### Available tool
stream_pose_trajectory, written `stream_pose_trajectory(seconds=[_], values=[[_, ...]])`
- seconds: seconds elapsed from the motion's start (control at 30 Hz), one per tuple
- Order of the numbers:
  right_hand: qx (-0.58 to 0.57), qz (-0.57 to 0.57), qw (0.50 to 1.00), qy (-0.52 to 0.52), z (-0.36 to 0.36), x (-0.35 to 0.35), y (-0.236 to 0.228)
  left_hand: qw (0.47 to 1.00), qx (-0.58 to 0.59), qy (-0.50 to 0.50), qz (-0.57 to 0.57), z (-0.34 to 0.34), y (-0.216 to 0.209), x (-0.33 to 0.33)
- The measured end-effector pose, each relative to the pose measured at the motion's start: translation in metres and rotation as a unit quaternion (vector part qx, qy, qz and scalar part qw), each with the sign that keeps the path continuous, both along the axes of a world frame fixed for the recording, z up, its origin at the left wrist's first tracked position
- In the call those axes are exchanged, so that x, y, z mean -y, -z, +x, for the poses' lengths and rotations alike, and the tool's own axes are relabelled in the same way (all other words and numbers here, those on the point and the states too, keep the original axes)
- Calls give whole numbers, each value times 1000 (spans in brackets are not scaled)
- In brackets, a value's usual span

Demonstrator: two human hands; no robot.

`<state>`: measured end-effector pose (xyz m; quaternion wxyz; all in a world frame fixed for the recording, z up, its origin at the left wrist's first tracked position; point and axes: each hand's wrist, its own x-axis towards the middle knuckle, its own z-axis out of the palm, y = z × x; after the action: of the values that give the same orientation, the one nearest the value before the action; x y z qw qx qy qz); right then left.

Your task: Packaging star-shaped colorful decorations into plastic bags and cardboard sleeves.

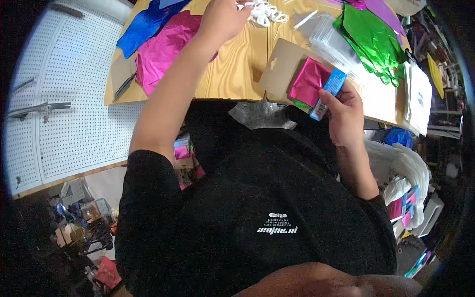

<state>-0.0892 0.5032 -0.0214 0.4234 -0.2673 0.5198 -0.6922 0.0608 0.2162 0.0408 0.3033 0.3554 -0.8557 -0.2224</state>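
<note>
My right hand (344,111) is closed on a brown card (282,69), thumb on top. Folded pink foil (309,84) and a blue printed label strip (334,81) lie over the card, with a bit of green foil showing below the pink. The card is held over the table's near edge. My left hand (225,20) reaches to the far side of the table, beside a pile of small white string coils (267,13). Its fingers are partly cut off by the top edge, so whether they grip a coil cannot be told.
On the wooden table (232,74) lie blue foil (148,27), pink foil (166,47) and green foil (373,42). Clear plastic sleeves (326,37) are stacked near the right hand. Scissors (124,86) rest at the left edge. A white pegboard (84,94) stands left.
</note>
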Motion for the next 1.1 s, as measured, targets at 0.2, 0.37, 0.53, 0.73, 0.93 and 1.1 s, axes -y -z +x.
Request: stream_pose_trajectory(seconds=[0.2,0.37,0.53,0.73,0.93,1.1], values=[[17,16,1000,7,-7,0,2,983,164,78,-23,-23,-14,1],[28,31,999,-6,-7,0,1,975,135,102,-146,-17,7,17],[35,27,999,-16,-10,-1,5,999,-18,39,29,-16,-4,5],[60,16,998,-12,-7,-3,4,968,-81,-45,233,-1,-40,-42],[119,-12,993,3,3,-5,9,922,-204,109,310,16,13,-98],[146,-17,989,1,22,-5,1,977,-144,68,143,22,31,-134]])
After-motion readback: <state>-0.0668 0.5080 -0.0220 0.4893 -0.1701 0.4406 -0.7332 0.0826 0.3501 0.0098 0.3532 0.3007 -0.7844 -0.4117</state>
